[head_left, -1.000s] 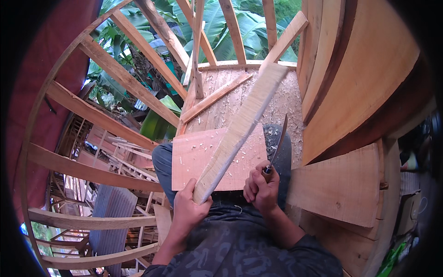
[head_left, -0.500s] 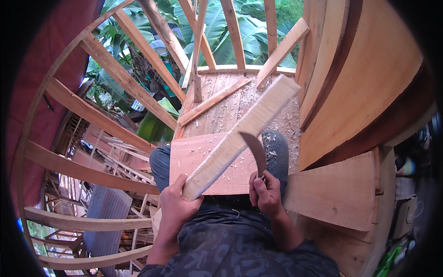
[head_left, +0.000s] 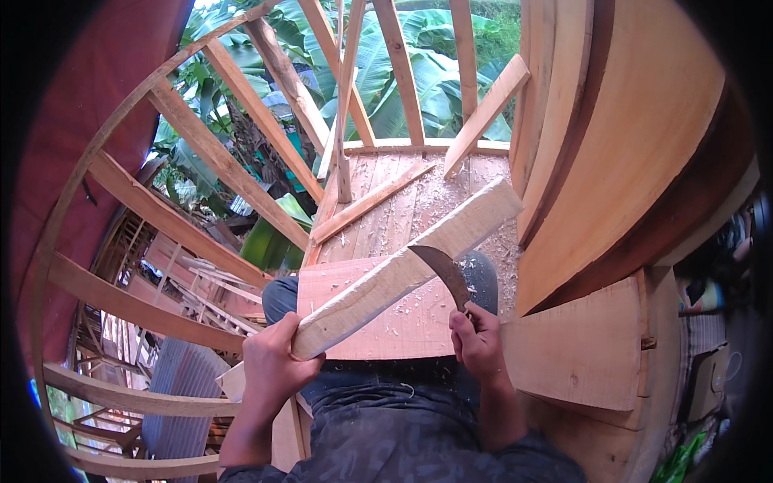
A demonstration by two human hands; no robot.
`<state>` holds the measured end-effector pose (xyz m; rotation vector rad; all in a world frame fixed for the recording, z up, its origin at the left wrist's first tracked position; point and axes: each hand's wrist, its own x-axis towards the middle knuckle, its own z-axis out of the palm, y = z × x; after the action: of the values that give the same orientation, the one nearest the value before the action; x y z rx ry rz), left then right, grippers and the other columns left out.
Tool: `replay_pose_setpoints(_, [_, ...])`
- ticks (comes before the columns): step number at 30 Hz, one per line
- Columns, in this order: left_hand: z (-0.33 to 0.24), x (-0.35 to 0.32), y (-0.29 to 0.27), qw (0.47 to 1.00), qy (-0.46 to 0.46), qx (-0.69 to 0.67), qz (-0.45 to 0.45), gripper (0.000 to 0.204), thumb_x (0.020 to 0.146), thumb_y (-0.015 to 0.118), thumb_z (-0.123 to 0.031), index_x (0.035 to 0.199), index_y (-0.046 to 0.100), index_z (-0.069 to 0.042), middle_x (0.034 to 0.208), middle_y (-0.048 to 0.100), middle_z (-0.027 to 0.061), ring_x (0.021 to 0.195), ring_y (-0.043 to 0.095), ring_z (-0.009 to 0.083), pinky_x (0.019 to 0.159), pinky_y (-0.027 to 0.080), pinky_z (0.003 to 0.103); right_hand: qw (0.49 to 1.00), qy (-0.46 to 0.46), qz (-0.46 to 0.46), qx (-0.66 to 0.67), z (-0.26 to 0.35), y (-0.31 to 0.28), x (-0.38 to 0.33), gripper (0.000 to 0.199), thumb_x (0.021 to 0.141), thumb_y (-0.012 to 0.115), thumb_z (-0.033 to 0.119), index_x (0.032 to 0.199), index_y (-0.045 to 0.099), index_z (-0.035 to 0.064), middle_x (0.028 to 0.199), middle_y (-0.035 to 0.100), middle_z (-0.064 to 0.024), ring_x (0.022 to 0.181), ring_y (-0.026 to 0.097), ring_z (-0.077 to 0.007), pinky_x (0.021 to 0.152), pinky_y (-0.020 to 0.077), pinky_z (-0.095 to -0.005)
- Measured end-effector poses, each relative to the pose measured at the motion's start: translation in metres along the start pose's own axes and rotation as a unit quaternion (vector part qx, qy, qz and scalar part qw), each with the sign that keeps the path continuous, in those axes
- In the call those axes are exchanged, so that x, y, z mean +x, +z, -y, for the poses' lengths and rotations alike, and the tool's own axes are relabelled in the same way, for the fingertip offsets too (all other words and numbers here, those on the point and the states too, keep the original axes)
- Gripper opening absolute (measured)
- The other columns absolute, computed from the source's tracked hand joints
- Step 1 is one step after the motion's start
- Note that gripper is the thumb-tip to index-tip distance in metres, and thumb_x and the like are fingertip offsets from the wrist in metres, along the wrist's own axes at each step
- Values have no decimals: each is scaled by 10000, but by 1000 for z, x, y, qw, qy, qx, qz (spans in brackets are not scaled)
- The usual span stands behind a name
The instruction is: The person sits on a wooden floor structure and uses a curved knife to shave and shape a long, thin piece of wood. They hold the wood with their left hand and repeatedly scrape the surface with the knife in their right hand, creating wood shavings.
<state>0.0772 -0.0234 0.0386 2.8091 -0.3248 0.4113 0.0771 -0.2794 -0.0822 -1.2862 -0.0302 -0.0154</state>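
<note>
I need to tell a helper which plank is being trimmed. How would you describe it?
Start at the flat reddish board across the person's lap. The long pale plank lies slanted over it, gripped low by the left hand. Unlike the fixed framing, a curved blade in the right hand meets its edge.

Rough-hewn pale wooden plank (head_left: pixel 403 278), dull dark metal curved blade (head_left: pixel 441 270), smoother matt wooden board (head_left: pixel 386 322) with shavings.
</note>
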Motion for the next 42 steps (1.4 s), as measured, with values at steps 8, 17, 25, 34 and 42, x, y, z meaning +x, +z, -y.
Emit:
replay_pose_setpoints(8, [6, 2, -12, 1000, -1, -3, 25, 316, 560, 728, -184, 746, 509, -53, 607, 546, 133, 603, 594, 341, 535, 455, 394, 999, 43, 5, 24, 8, 3, -1, 241, 931, 548, 207, 782, 541, 18, 545, 405, 55, 507, 381, -27, 454, 308, -229])
replay_pose_setpoints(17, [10, 10, -19, 996, -19, -41, 78, 299, 555, 702, -175, 749, 515, -47, 606, 531, 169, 608, 580, 365, 541, 441, 394, 999, -6, 2, -33, 5, 1, 1, 123, 863, 646, 120, 838, 598, 10, 547, 373, 88, 511, 289, 0, 448, 206, -218])
replay_pose_setpoints(25, [33, 7, -43, 995, -7, -67, 71, 283, 550, 681, -180, 735, 533, -24, 608, 528, 174, 604, 573, 365, 545, 446, 374, 996, -56, -11, -71, 2, 4, -1, 145, 904, 587, 142, 826, 547, 28, 508, 457, 34, 405, 398, -14, 364, 289, -191])
replay_pose_setpoints(34, [21, 6, -41, 996, -11, -12, 89, 305, 562, 681, -201, 758, 511, -41, 629, 544, 172, 624, 582, 365, 562, 450, 404, 984, -34, -10, -177, 21, 29, -6, 197, 858, 647, 129, 771, 512, 15, 516, 396, 22, 506, 352, -23, 445, 291, -246])
replay_pose_setpoints(42, [14, 4, -39, 996, -10, 12, 87, 293, 589, 683, -191, 775, 516, -39, 633, 564, 173, 632, 592, 368, 573, 458, 411, 945, -87, -81, -305, 12, 13, 6, 241, 867, 611, 220, 790, 519, 10, 543, 496, -140, 480, 519, -301, 482, 400, -376])
